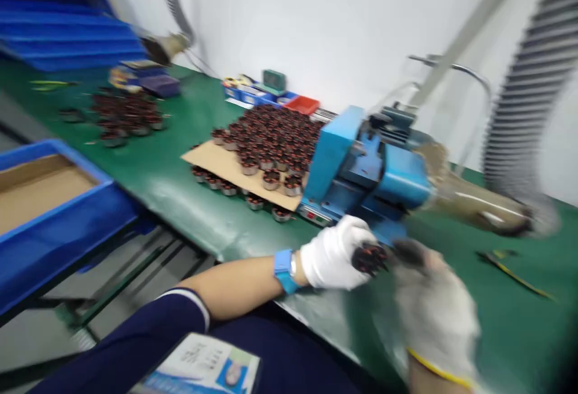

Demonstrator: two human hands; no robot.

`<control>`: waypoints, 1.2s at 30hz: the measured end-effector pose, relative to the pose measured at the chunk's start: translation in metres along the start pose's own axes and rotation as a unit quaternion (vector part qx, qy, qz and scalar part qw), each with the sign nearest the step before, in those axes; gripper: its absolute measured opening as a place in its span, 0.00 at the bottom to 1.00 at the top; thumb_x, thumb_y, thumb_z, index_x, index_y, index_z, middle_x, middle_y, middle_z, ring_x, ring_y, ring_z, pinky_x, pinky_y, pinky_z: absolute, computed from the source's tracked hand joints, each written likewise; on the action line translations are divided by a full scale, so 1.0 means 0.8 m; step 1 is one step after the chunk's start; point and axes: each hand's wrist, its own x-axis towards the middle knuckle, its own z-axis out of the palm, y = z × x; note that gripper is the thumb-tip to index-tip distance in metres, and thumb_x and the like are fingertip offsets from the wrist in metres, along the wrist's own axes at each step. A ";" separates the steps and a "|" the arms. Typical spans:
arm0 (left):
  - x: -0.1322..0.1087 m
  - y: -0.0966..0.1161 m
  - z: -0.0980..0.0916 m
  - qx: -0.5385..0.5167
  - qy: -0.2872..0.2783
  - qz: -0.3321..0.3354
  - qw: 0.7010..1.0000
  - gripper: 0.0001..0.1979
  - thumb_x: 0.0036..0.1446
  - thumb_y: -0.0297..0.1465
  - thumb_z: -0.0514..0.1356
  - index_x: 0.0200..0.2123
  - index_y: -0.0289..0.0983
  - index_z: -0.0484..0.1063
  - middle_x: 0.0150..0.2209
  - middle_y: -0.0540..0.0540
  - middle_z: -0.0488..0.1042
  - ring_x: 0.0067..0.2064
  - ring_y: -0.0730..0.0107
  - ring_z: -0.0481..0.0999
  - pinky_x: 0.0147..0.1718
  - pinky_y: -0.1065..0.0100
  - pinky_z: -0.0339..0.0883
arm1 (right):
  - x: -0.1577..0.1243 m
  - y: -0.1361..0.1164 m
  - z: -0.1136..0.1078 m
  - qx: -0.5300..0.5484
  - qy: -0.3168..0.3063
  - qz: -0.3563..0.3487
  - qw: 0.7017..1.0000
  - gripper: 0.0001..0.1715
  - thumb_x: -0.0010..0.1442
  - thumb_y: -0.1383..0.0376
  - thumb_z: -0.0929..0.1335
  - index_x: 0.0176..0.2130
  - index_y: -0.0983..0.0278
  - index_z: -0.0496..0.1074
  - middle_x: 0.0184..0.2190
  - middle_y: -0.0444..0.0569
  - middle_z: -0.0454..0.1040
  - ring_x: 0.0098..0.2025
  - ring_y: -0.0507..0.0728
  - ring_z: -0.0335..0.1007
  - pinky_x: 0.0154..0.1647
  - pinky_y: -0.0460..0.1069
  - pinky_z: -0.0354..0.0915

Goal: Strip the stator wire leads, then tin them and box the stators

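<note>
At the table edge (189, 234), the left hand (332, 261) pinches a coil (369, 258); right hand (436, 312) blurred, its grip untellable.

Coils (271, 141) on cardboard (210, 159) left of machine (365, 168), left hand (332, 255) before it.

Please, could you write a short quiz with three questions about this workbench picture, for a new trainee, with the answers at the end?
1. True or false: the gloved left hand holds a small wound coil.
2. What lies under the top layer of the pile of coils beside the blue machine? A) a cardboard sheet B) a metal tray C) a folded cloth
3. What colour is the band on the left wrist?

Key: 1 true; 2 A; 3 blue.
</note>
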 end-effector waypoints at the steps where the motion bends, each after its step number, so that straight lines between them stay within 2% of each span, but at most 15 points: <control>1: -0.002 -0.001 0.002 -0.006 0.010 0.015 1.000 0.19 0.47 0.32 0.64 0.44 0.35 0.68 0.44 0.38 0.70 0.45 0.60 0.77 0.44 0.61 0.76 | 0.000 0.006 0.002 -0.020 0.029 0.012 0.999 0.08 0.55 0.62 0.70 0.35 0.59 0.80 0.31 0.46 0.80 0.34 0.56 0.77 0.34 0.52 0.74; 2: -0.002 -0.001 0.004 -0.013 0.017 0.027 0.999 0.20 0.47 0.29 0.63 0.45 0.36 0.67 0.44 0.39 0.70 0.44 0.61 0.77 0.44 0.61 0.76 | 0.003 0.011 0.004 -0.024 0.050 0.030 0.998 0.08 0.53 0.61 0.72 0.34 0.62 0.80 0.28 0.46 0.79 0.30 0.54 0.76 0.32 0.51 0.73; 3: -0.002 -0.002 0.006 -0.016 0.023 0.032 0.999 0.20 0.47 0.27 0.64 0.45 0.37 0.66 0.44 0.40 0.69 0.44 0.62 0.76 0.44 0.61 0.76 | 0.009 0.014 0.003 0.029 0.048 0.049 0.997 0.09 0.52 0.61 0.73 0.34 0.63 0.79 0.29 0.47 0.80 0.31 0.55 0.76 0.36 0.52 0.74; 5: 0.000 -0.003 0.009 -0.018 0.051 0.051 0.997 0.23 0.46 0.26 0.65 0.46 0.39 0.64 0.43 0.42 0.68 0.43 0.63 0.76 0.42 0.62 0.75 | 0.024 0.012 -0.005 0.159 0.093 0.002 0.983 0.07 0.50 0.61 0.73 0.30 0.63 0.77 0.29 0.45 0.79 0.34 0.54 0.77 0.42 0.54 0.75; 7: 0.002 -0.003 0.012 -0.006 0.083 0.063 0.995 0.25 0.44 0.25 0.67 0.46 0.39 0.63 0.43 0.43 0.67 0.43 0.64 0.75 0.43 0.62 0.74 | 0.034 0.007 -0.017 0.224 0.145 -0.046 0.963 0.06 0.51 0.62 0.72 0.28 0.62 0.74 0.28 0.43 0.78 0.36 0.53 0.76 0.45 0.54 0.75; 8: 0.003 -0.003 0.014 0.004 0.097 0.062 0.993 0.26 0.43 0.25 0.67 0.46 0.39 0.63 0.43 0.44 0.67 0.43 0.65 0.75 0.43 0.62 0.74 | 0.036 0.006 -0.021 0.221 0.160 -0.052 0.961 0.07 0.52 0.61 0.72 0.28 0.63 0.74 0.28 0.43 0.77 0.35 0.52 0.76 0.46 0.54 0.74; 10: 0.002 -0.004 0.017 0.025 0.117 0.049 0.992 0.27 0.42 0.25 0.68 0.46 0.39 0.63 0.43 0.45 0.67 0.44 0.65 0.74 0.44 0.63 0.73 | 0.030 0.012 -0.019 0.171 0.146 -0.017 0.974 0.10 0.54 0.59 0.71 0.31 0.64 0.75 0.30 0.45 0.78 0.36 0.52 0.76 0.45 0.53 0.74; 13: -0.001 -0.008 0.021 0.068 0.123 0.020 0.990 0.26 0.42 0.26 0.68 0.45 0.38 0.64 0.43 0.45 0.67 0.44 0.65 0.74 0.44 0.63 0.73 | 0.017 0.032 0.005 0.100 0.080 0.060 0.990 0.15 0.54 0.56 0.72 0.37 0.64 0.77 0.33 0.47 0.80 0.35 0.53 0.75 0.42 0.50 0.72; 15: 0.000 -0.011 0.022 0.103 0.115 0.006 0.988 0.25 0.43 0.29 0.69 0.45 0.38 0.65 0.42 0.44 0.67 0.43 0.65 0.74 0.43 0.64 0.73 | 0.014 0.041 0.024 0.103 0.069 0.076 0.989 0.13 0.53 0.58 0.72 0.36 0.64 0.78 0.30 0.45 0.79 0.33 0.52 0.74 0.39 0.48 0.71; 19: 0.005 -0.012 0.022 0.155 0.101 -0.020 0.982 0.24 0.46 0.33 0.69 0.47 0.38 0.66 0.43 0.45 0.66 0.42 0.66 0.75 0.42 0.64 0.73 | 0.028 0.036 0.044 0.103 0.074 0.052 0.991 0.11 0.52 0.59 0.72 0.32 0.65 0.77 0.26 0.43 0.78 0.30 0.51 0.72 0.37 0.47 0.70; 27: 0.012 -0.014 0.023 0.182 0.069 -0.059 0.979 0.25 0.44 0.33 0.70 0.46 0.39 0.66 0.43 0.45 0.66 0.41 0.67 0.75 0.40 0.65 0.73 | 0.048 0.039 0.048 0.061 0.100 0.064 0.991 0.12 0.48 0.58 0.72 0.30 0.65 0.76 0.24 0.42 0.77 0.28 0.51 0.72 0.34 0.47 0.70; 33: 0.032 -0.019 0.027 0.184 0.078 -0.052 0.979 0.23 0.46 0.32 0.68 0.45 0.38 0.67 0.43 0.45 0.65 0.41 0.66 0.75 0.41 0.65 0.72 | 0.068 0.043 0.055 0.018 0.164 0.029 0.986 0.08 0.49 0.61 0.69 0.26 0.64 0.73 0.23 0.42 0.76 0.29 0.52 0.73 0.37 0.48 0.70; 36: 0.043 -0.023 0.027 0.170 0.089 -0.065 0.979 0.22 0.45 0.30 0.67 0.44 0.38 0.66 0.43 0.45 0.65 0.41 0.66 0.74 0.42 0.65 0.71 | 0.077 0.043 0.060 0.014 0.169 0.005 0.985 0.09 0.49 0.60 0.70 0.27 0.64 0.73 0.23 0.42 0.76 0.29 0.52 0.73 0.38 0.49 0.70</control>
